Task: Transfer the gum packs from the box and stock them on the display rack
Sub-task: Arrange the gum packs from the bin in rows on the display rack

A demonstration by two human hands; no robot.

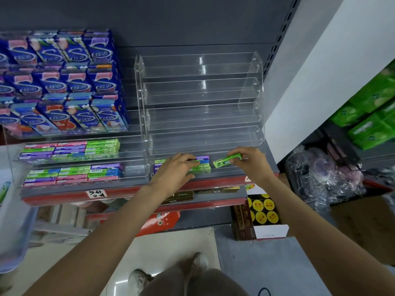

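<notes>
A clear acrylic display rack with several stepped tiers stands on the grey shelf; its upper tiers hold nothing. On its lowest tier lie a few green, purple and blue gum packs. My left hand rests on these packs with its fingers laid over them. My right hand pinches one green gum pack by its right end, just above the lowest tier to the right of the stacked packs. The box the packs come from is not clearly in view.
A second acrylic rack at left holds rows of gum packs, with blue cartons stacked above. Below the red shelf edge sits a box of yellow-lidded tins. Green cartons and plastic wrap lie right.
</notes>
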